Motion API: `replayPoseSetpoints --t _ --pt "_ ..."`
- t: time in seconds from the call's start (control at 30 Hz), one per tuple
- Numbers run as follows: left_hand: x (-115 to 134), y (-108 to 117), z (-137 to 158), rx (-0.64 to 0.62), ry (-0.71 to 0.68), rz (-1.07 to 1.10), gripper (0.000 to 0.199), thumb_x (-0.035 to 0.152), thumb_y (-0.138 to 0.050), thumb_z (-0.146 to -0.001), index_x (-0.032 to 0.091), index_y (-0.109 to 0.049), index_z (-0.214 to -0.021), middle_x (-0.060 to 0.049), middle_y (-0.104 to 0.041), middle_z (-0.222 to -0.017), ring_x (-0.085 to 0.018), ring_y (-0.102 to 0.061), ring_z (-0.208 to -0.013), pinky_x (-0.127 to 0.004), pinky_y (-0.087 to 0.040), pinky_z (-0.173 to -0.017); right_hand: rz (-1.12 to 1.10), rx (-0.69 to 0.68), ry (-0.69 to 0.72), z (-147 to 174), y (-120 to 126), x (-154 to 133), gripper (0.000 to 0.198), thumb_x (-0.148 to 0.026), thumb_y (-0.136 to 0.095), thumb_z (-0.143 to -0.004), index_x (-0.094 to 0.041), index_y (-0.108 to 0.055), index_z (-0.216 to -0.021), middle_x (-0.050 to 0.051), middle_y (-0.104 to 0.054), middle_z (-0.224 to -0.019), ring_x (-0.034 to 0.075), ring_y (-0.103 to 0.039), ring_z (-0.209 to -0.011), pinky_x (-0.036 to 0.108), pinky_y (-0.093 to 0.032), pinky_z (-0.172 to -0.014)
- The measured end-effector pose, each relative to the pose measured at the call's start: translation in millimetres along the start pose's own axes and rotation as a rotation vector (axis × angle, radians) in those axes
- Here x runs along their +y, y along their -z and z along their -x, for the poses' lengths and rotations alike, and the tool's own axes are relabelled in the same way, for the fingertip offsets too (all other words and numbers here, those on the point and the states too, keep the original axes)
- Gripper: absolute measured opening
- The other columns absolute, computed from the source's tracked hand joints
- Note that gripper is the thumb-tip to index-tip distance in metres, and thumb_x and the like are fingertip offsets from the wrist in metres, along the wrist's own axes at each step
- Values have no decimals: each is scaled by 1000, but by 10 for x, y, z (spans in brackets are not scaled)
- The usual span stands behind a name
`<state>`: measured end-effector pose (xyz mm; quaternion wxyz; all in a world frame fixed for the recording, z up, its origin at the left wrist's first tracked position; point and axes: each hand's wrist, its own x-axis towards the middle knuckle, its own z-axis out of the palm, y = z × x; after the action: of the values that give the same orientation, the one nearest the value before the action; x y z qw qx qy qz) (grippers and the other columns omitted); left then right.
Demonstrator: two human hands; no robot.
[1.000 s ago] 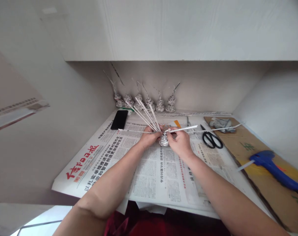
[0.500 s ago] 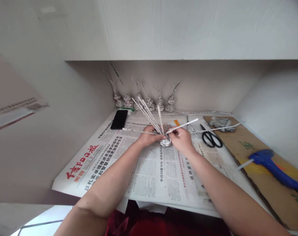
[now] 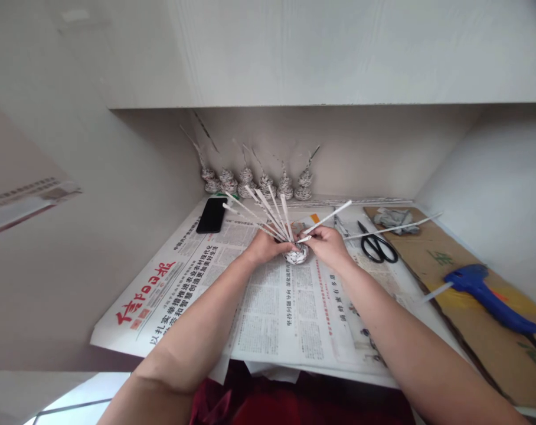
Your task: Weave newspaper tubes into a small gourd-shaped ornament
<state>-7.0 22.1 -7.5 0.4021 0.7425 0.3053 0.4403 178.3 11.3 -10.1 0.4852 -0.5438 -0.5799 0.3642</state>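
Observation:
Between my two hands sits a small round woven ball of rolled newspaper (image 3: 297, 255), low over the newspaper sheet. Several stiff paper sticks (image 3: 286, 215) fan up and outward from its top. My left hand (image 3: 268, 247) is closed around the ball's left side, thumb lying along its upper edge. On the right, my right hand (image 3: 326, 243) pinches a paper strip (image 3: 304, 239) at the ball's rim, while a long paper stick (image 3: 392, 230) runs out past that hand to the right. The fingers behind the ball are hidden.
Several gourd-shaped woven paper pieces (image 3: 268, 186) line the back wall. A black phone (image 3: 212, 215) lies back left on newspaper (image 3: 197, 283). At right are black scissors (image 3: 378, 248), crumpled paper (image 3: 396, 219) and a blue glue gun (image 3: 493, 298) on cardboard (image 3: 449, 336). An overhead panel (image 3: 294, 53) hangs above.
The stick that pointed flat to the left now slants upward, and the upright sticks are spread wider. A short strip end shows at my right fingertips. The view has shifted slightly.

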Motion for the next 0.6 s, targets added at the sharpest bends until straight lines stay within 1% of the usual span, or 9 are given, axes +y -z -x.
replayPoseSetpoints --t 0.1,0.17,0.3,0.37,0.43,0.53,0.6 --pt "14 41 2 -69 -50 3 31 33 -81 -65 13 -72 -86 -9 -73 -91 -21 -68 -90 -32 -52 -88 -32 -59 14 -1 40 -41 24 -42 -73 -64 -18 -68 -65 1 -68 -62 16 -60 -58 28 -45 -59" --pt "22 59 10 -85 -58 -7 30 32 -81 -66 13 -72 -87 -8 -74 -92 -21 -68 -90 -33 -52 -89 -1 -65 53 22 56 -94 24 -42 -72 -65 -19 -67 -63 1 -67 -61 16 -58 -58 28 -43 -58" --pt "35 58 29 -47 -36 -54 25 30 -80 -66 14 -73 -84 -6 -74 -86 -21 -69 -85 -32 -53 -86 177 -20 180 86 64 -202 18 -38 -70 -69 -20 -69 -65 1 -69 -66 17 -61 -65 29 -43 -64" --pt "46 52 35 -34 -34 -86 23 28 -80 -66 14 -73 -83 -6 -75 -87 -21 -69 -86 -32 -52 -87 206 -16 190 104 65 -231 16 -36 -69 -69 -20 -70 -66 1 -69 -67 17 -61 -65 29 -43 -65" --pt "64 50 36 -56 -34 -102 21 26 -79 -67 15 -74 -84 -5 -75 -88 -20 -69 -86 -32 -52 -87 124 -54 112 108 65 -244 17 -36 -69 -68 -20 -68 -64 1 -68 -64 16 -60 -61 28 -43 -62" --pt "91 45 34 -128 -38 -91 20 25 -77 -70 15 -74 -87 -6 -75 -90 -19 -70 -85 -30 -53 -85 -82 -119 -61 105 55 -251 22 -39 -72 -63 -19 -62 -60 0 -65 -57 14 -55 -52 27 -42 -56" --pt "99 33 33 -132 -45 -108 20 26 -77 -70 16 -74 -88 -6 -75 -90 -19 -70 -85 -30 -53 -85 -122 -108 -95 112 39 -257 24 -39 -74 -60 -20 -59 -59 -1 -63 -55 12 -52 -49 26 -41 -52"
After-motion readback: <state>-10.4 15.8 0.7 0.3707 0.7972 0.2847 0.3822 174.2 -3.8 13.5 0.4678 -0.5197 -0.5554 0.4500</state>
